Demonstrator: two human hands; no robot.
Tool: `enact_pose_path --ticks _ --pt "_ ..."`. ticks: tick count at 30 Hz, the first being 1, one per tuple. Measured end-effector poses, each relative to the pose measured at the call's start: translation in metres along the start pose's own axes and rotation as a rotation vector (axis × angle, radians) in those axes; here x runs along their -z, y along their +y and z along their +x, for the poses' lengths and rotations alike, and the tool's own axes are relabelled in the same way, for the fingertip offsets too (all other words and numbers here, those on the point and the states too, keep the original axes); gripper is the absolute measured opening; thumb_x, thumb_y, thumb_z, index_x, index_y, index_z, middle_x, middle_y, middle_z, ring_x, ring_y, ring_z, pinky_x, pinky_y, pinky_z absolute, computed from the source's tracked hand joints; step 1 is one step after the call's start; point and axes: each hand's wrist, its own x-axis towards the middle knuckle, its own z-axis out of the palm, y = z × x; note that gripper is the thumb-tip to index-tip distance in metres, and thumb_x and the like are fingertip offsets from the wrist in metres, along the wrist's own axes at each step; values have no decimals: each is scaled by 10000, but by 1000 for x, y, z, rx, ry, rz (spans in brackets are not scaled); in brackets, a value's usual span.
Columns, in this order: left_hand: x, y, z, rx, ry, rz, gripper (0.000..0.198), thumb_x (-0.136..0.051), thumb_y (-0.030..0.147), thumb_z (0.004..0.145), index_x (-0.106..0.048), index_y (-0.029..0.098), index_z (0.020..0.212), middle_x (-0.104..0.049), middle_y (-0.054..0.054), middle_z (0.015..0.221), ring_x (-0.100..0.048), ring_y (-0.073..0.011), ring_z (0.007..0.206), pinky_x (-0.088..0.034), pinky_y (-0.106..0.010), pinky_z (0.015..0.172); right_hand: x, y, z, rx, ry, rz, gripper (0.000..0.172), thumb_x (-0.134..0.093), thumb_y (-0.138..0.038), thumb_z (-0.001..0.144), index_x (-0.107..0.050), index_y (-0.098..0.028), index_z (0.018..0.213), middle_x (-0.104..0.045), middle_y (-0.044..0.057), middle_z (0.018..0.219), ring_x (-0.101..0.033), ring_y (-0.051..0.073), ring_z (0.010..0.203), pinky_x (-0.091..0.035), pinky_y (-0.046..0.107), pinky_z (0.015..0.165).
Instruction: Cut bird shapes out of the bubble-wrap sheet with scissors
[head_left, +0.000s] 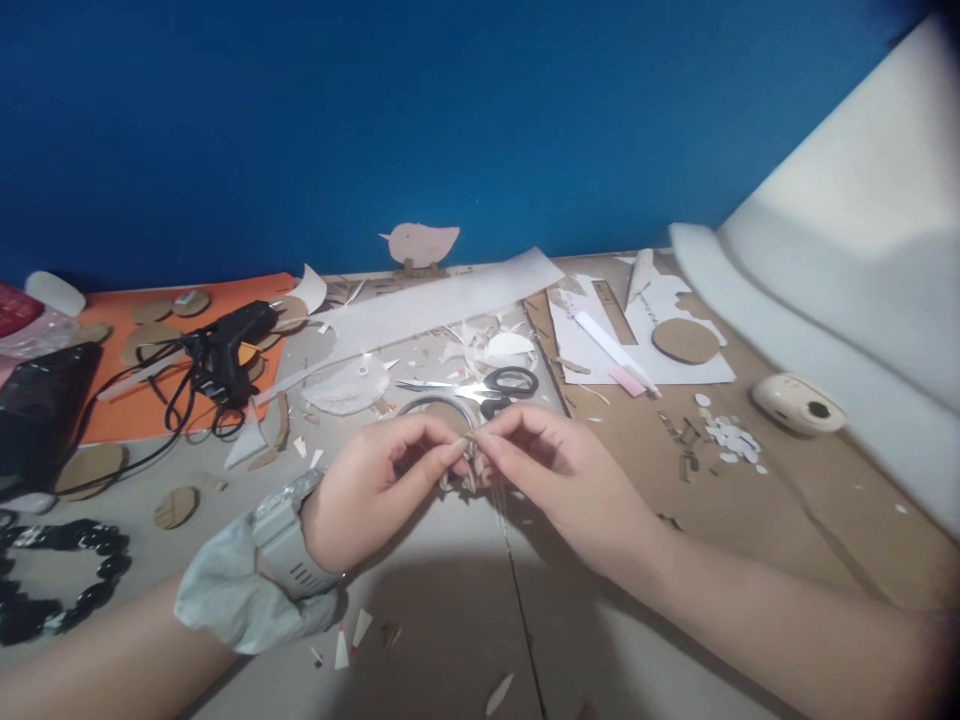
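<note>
My left hand (375, 480) and my right hand (562, 465) meet over the middle of the table. Thumb and forefinger of each are pinched together around something tiny and thin, too small to make out. Just behind the fingertips lies a ring-shaped roll (431, 402), partly covered by my left hand. Small brownish scraps (463, 482) show under the fingers. Beyond the hands, scissors (502, 385) with black handles lie with their blades pointing left. A white bird cutout (345, 388) rests flat to the left of the scissors.
A black glue gun (236, 345) with its cord lies on orange sheet (112, 385) at left. A pink bird cutout (422, 245) stands at the back wall. Right are white paper (660, 368), a cardboard disc (686, 341), paper dots (731, 438) and a cream device (799, 403).
</note>
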Motion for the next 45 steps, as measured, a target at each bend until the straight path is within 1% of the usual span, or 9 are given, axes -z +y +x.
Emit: enact_pose_path --ticks 5,9,14,19,24,29,36,41,45 --pt "0 0 1 24 14 1 167 -484 229 870 -608 160 781 -655 -9 737 -587 -107 681 -454 -205 658 0 -3 1 -13 -5 -19 168 -558 -339 812 -556 -172 787 -604 -4 714 -555 86 602 -460 228 567" --pt "1 -3 3 47 40 2 167 -486 235 868 -610 162 783 -656 -5 735 -589 -107 683 -452 -202 651 2 -4 4 -29 -21 -18 137 -560 -315 812 -575 -178 807 -622 4 744 -590 101 663 -506 259 666" --pt "1 -7 4 46 33 -35 145 -479 223 869 -603 168 818 -664 -3 760 -601 -110 698 -454 -202 658 5 3 9 -55 -35 38 188 -548 -347 817 -563 -192 922 -630 37 889 -628 135 768 -534 323 761" --pt "2 -6 6 40 -40 54 157 -473 209 865 -615 183 805 -662 11 744 -594 -108 687 -436 -197 650 8 5 12 -35 -27 -81 136 -572 -325 802 -583 -204 862 -625 -4 777 -620 109 691 -521 248 675" --pt "0 -4 6 64 -38 161 136 -497 198 840 -616 206 776 -661 32 727 -577 -108 662 -416 -196 629 9 4 10 -55 40 -271 121 -564 -333 799 -592 -218 822 -627 -16 702 -584 100 596 -451 204 522" --pt "0 -6 6 43 -60 184 132 -478 230 852 -606 206 833 -655 15 764 -570 -117 678 -418 -203 628 9 5 10 -48 51 -336 111 -548 -321 803 -572 -219 766 -604 -24 690 -550 88 568 -400 184 465" --pt "0 -6 7 56 -77 180 148 -476 229 856 -609 204 795 -644 29 743 -560 -100 671 -402 -192 631 10 6 11 -58 18 -293 120 -545 -336 810 -574 -221 833 -607 -20 715 -557 90 565 -424 198 485" --pt "2 -5 8 73 -83 49 161 -463 193 855 -598 186 767 -641 24 728 -573 -101 689 -418 -187 646 9 6 11 21 -8 -214 101 -531 -288 827 -578 -227 893 -627 -12 769 -618 111 689 -490 229 638" --pt "4 -3 6 58 -119 -23 151 -460 172 854 -598 172 793 -646 6 756 -584 -111 718 -430 -200 668 9 3 10 38 -37 -182 79 -531 -257 826 -580 -215 870 -640 -14 766 -624 106 684 -497 227 656"
